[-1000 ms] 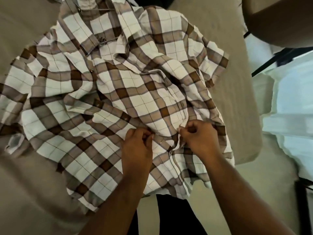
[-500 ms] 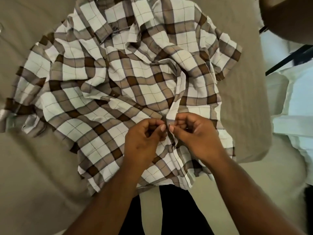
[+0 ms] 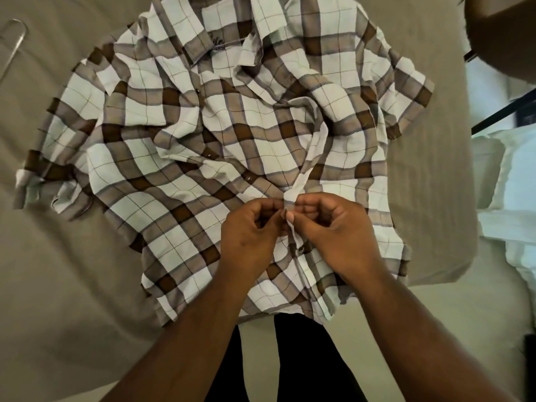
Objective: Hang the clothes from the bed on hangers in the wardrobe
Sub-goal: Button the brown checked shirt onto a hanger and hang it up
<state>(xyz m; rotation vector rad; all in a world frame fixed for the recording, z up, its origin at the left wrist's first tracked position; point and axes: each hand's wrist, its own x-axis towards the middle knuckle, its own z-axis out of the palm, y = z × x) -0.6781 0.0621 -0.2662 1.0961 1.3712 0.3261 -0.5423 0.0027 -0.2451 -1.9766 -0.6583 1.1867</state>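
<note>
Both hands are together at the front of the plaid shirt (image 3: 232,140), which lies spread and rumpled on the beige bed (image 3: 72,271), collar toward 12 o'clock and hem toward 6. The left hand (image 3: 249,236) and right hand (image 3: 336,233) meet thumb to thumb, each pinching the shirt's raised front strip (image 3: 304,172) with curled fingers, at about 5 o'clock from the shirt's middle. A dark snap (image 3: 301,249) sits just below the pinch. Up at 10 o'clock, a thin wire loop (image 3: 17,39) rests on the bed, apart from the shirt.
</note>
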